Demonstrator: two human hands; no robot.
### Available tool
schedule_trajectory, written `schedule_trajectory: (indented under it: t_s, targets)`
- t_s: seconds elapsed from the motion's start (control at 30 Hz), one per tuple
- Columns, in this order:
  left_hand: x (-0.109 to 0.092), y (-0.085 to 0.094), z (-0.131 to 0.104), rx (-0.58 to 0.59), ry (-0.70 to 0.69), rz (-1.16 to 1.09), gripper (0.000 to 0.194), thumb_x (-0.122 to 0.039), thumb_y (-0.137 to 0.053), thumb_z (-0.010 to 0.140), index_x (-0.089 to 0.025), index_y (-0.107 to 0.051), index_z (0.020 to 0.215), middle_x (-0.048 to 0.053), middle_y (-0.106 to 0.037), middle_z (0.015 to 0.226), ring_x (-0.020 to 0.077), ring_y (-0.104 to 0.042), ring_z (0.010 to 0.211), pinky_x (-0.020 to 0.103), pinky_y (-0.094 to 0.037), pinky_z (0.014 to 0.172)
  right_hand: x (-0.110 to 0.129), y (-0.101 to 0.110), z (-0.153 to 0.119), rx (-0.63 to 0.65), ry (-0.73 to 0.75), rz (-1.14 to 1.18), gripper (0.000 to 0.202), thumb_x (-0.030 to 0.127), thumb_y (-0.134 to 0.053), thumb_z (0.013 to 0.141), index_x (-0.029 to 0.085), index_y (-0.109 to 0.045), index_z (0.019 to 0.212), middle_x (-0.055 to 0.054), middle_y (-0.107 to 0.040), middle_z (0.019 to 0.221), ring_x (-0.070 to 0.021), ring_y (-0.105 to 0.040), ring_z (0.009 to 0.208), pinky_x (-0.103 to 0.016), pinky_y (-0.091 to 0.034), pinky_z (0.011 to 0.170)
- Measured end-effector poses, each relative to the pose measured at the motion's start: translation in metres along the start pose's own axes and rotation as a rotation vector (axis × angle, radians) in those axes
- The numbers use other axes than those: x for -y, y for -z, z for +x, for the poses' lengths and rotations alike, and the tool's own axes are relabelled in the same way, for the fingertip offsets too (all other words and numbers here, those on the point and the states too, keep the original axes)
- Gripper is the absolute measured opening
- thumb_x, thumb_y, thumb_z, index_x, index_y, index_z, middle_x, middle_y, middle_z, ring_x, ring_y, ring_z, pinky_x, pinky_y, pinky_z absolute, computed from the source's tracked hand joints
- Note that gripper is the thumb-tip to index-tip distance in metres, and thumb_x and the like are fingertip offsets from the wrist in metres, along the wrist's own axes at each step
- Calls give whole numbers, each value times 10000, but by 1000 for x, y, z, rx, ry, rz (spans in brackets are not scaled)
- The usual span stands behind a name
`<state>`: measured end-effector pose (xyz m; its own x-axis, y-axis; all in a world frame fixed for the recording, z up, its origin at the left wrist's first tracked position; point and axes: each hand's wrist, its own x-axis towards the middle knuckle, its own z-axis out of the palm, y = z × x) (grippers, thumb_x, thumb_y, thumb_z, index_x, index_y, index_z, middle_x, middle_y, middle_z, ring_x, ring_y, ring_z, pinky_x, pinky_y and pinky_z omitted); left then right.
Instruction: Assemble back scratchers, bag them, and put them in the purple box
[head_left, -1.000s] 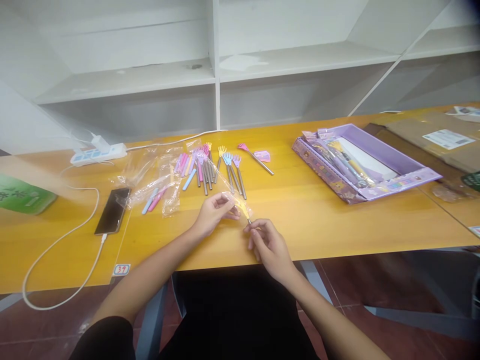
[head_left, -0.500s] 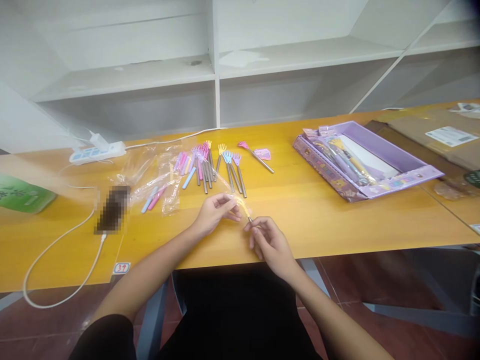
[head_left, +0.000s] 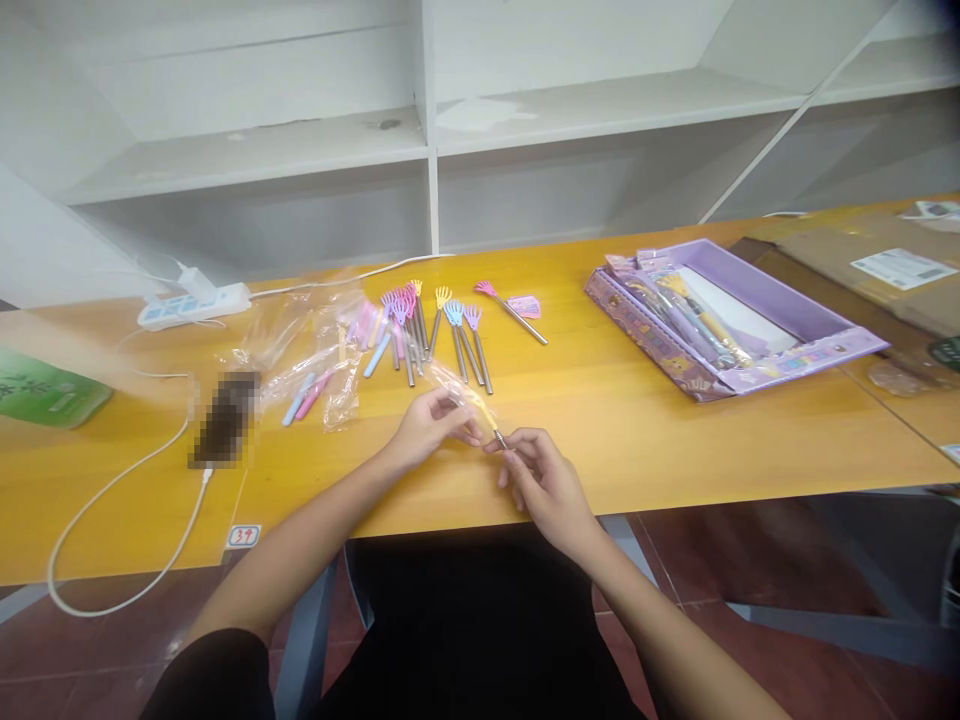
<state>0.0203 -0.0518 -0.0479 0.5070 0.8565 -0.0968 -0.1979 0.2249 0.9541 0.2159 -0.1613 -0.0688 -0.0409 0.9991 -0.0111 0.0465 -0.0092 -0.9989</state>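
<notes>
Above the table's front edge, my right hand [head_left: 541, 485] is closed, thumb and fingers pinching the metal end of a small back scratcher [head_left: 486, 412] with a yellow handle. A clear plastic sleeve [head_left: 448, 378] surrounds the yellow part and stretches up and to the left. My left hand [head_left: 433, 428] pinches this sleeve beside the handle. Beyond the hands lie several back scratchers [head_left: 409, 320] with metal rods and pink, purple, blue and yellow claw heads. A pink-headed scratcher [head_left: 516, 315] rests apart beside pink cards [head_left: 524, 306].
To the right stands a purple display box [head_left: 806, 362] with bagged scratchers inside, near a cardboard box [head_left: 840, 250]. Loose coloured handles [head_left: 313, 395] and clear plastic bags [head_left: 341, 400] lie left of the scratchers. A power strip [head_left: 196, 305], white cable [head_left: 82, 510] and blurred dark object [head_left: 225, 420] are farther left.
My right hand has shifted slightly up and left with the metal end. More of the clear sleeve shows toward the upper left. My left hand has barely moved.
</notes>
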Motion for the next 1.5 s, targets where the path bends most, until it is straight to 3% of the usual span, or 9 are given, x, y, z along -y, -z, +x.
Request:
schedule_trajectory:
  t_s: [0.13,0.27,0.33,0.47,0.63,0.97,1.17,1.37,1.5]
  targets:
    - [-4,1,2,-128,-70,-102,588,-577,-858,814,-200,-549,1142,11,-698,920,163,-729,714,300,-630,609,4,3,0,15,8,-1,305,530,-561,1060,253,-503,1174,-140,-728,1283,-147,-648,719,-247,-493,478]
    - [-10,1,2,-127,-98,-170,661,-566,-861,818,-216,-541,1278,56,-734,1110,83,-629,637,199,-508,500,6,4,0,50,0,-30,291,512,-570,1061,252,-526,1183,-136,-745,1264,-153,-668,727,-254,-501,491]
    - [-11,1,1,-101,-82,-181,602,-542,-844,847,-202,-580,1267,80,-748,1177,29,-526,531,172,-384,414,7,4,0,64,6,-71,269,496,-565,1067,253,-535,1178,-129,-756,1248,-158,-684,743,-262,-518,517]
    - [-8,0,1,-114,-50,-173,481,-498,-870,830,-170,-628,1085,31,-768,963,-17,-384,406,162,-249,364,10,3,-1,66,40,-167,240,478,-549,1077,259,-539,1172,-117,-783,1189,-181,-720,773,-287,-557,576]
    - [-1,-6,3,-130,-36,-145,479,-511,-893,798,-162,-601,949,0,-733,814,2,-408,397,165,-257,364,8,1,0,23,100,-336,192,439,-519,1092,269,-537,1180,-51,-805,953,-211,-779,815,-332,-616,725]
    - [6,-10,0,-89,-5,-139,441,-490,-866,830,-167,-601,971,25,-756,873,9,-420,427,184,-257,411,-4,-7,0,-158,342,-728,199,370,-505,1102,260,-603,1235,-99,-814,1142,-258,-819,886,-364,-650,727]
    - [4,-14,-4,-46,-17,-60,631,-448,-908,785,-155,-629,1269,139,-783,1170,75,-596,594,211,-452,521,1,-10,1,-191,311,-676,207,390,-527,1094,253,-579,1241,-101,-817,1158,-262,-830,901,-344,-654,702]
    - [-2,-4,0,28,-40,59,421,-476,-856,844,-124,-702,1015,71,-760,790,142,-676,636,263,-544,629,0,0,0,-256,279,-622,218,420,-599,1057,258,-589,1202,-94,-825,1126,-274,-830,956,-330,-653,681]
    - [-2,-2,0,5,-4,118,424,-450,-880,818,-126,-717,1037,59,-777,781,149,-706,632,266,-566,663,-1,0,0,-268,290,-660,211,430,-590,1058,255,-614,1174,-81,-832,1066,-251,-829,840,-306,-619,630]
